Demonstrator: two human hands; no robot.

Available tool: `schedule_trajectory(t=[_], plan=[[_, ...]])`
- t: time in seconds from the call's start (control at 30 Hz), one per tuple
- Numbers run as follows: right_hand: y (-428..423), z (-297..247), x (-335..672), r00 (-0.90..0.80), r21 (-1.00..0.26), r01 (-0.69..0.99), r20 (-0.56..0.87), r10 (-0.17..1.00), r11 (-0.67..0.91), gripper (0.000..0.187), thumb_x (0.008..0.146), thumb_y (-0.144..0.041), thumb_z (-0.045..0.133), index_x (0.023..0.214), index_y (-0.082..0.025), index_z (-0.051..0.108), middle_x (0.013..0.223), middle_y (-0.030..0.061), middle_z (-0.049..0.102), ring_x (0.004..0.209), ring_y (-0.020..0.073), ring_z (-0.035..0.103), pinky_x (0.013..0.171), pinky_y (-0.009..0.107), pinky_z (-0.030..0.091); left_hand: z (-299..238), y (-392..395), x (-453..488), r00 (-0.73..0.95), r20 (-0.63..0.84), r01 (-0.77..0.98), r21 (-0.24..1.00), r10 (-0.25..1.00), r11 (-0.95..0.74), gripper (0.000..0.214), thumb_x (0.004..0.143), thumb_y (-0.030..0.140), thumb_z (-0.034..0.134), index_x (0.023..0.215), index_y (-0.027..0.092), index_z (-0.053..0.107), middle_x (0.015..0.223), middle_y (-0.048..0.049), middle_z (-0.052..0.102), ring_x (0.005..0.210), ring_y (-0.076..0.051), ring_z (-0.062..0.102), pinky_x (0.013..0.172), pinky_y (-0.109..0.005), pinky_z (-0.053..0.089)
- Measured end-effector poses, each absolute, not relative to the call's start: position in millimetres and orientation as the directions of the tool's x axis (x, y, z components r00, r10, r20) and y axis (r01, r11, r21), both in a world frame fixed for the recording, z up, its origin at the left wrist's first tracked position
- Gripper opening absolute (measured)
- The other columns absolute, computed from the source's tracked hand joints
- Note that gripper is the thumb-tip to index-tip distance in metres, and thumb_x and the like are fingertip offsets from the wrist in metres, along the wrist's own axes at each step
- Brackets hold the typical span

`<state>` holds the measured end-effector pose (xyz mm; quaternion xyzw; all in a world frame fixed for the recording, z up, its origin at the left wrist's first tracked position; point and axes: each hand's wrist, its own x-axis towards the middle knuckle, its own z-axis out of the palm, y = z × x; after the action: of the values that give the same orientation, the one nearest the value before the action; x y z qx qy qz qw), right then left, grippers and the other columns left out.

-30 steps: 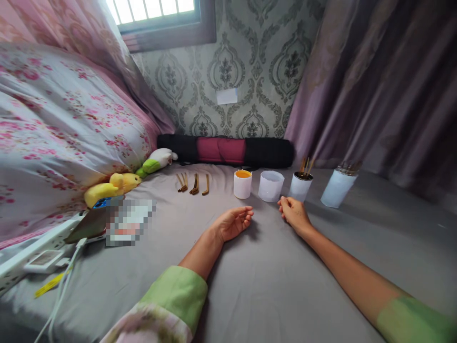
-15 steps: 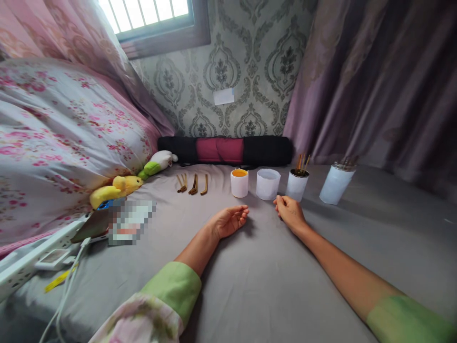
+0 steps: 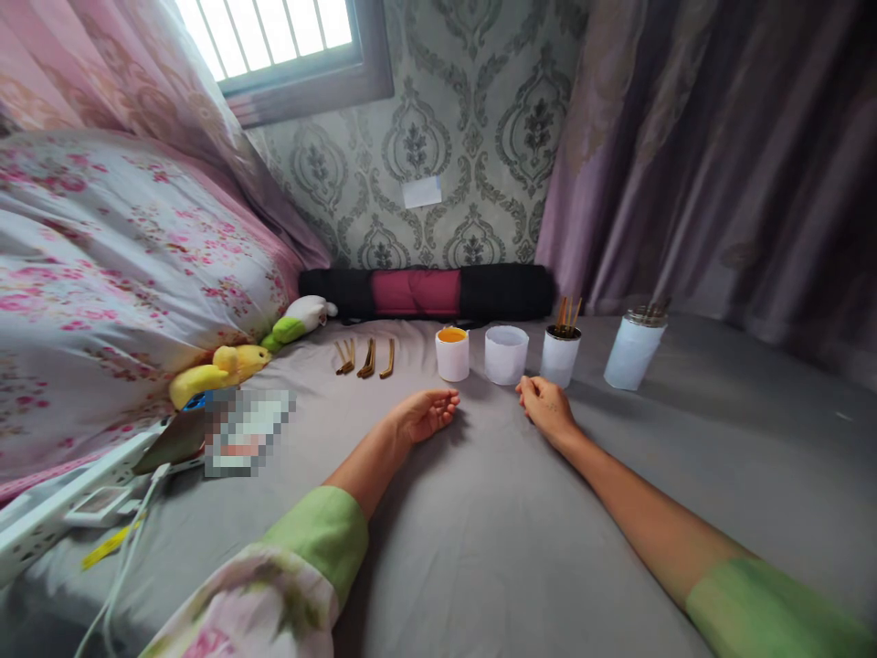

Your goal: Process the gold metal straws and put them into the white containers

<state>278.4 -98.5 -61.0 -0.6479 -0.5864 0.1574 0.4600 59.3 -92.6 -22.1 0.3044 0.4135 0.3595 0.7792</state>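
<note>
My left hand [image 3: 433,416] rests on the grey sheet with its palm turned inward. Its fingers are loosely bent and apart, and it holds nothing. To the right, my right hand [image 3: 544,407] lies with fingers curled in, and nothing shows in them. A white cup with an orange inside [image 3: 452,358] stands beyond my left hand. Just beyond my right hand are a plain white cup [image 3: 505,358] and a white-wrapped can [image 3: 559,361] holding thin brown sticks. Farther right, a taller white-wrapped can [image 3: 634,355] appears tilted and holds dark, blurred sticks.
Three small groups of bent brown sticks [image 3: 365,359] lie left of the cups. A black and red roll [image 3: 417,292] runs along the wall. At left are plush toys [image 3: 237,361], a blurred-out rectangular object [image 3: 250,434], a power strip [image 3: 75,512] and a white cable [image 3: 127,567].
The view has shifted slightly, so the cups and hands appear a little farther left. Both hands keep much the same pose on the sheet, and the cups stay in place.
</note>
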Motion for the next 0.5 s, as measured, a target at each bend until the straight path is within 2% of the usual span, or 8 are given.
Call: schedule_trajectory(t=[0.17, 0.33, 0.5], plan=[[-98, -62, 279, 0.250, -0.776, 0.619, 0.343, 0.905, 0.123, 0.037, 0.080, -0.042, 0.033, 0.070, -0.017, 0.058, 0.056, 0.0029, 0.058, 0.046, 0.0117, 0.052, 0.046, 0.021, 0.036, -21, -83, 50, 0.284, -0.393, -0.198, 0.868, 0.874, 0.455, 0.006, 0.075, 0.007, 0.051, 0.072, 0.009, 0.055, 0.061, -0.0034, 0.057, 0.045, -0.005, 0.051, 0.042, -0.014, 0.042], [-98, -62, 279, 0.242, -0.767, 0.630, 0.338, 0.910, 0.117, 0.037, 0.080, -0.042, 0.033, 0.070, -0.017, 0.058, 0.056, 0.0028, 0.058, 0.046, 0.0117, 0.052, 0.046, 0.021, 0.036, -20, -67, 38, 0.072, -0.274, 0.029, 0.962, 0.959, 0.272, 0.006, 0.070, 0.010, 0.058, 0.067, 0.012, 0.053, 0.056, -0.0024, 0.055, 0.037, -0.005, 0.045, 0.034, -0.014, 0.031], [-98, -61, 278, 0.242, -0.766, 0.631, 0.341, 0.908, 0.120, 0.036, 0.080, -0.041, 0.033, 0.069, -0.017, 0.058, 0.054, 0.0026, 0.057, 0.046, 0.0116, 0.051, 0.046, 0.021, 0.035, -12, -49, 21, -0.117, -0.141, 0.379, 0.909, 0.983, 0.176, 0.004, 0.068, 0.011, 0.058, 0.067, 0.012, 0.054, 0.054, -0.0022, 0.056, 0.037, -0.005, 0.044, 0.035, -0.015, 0.030]])
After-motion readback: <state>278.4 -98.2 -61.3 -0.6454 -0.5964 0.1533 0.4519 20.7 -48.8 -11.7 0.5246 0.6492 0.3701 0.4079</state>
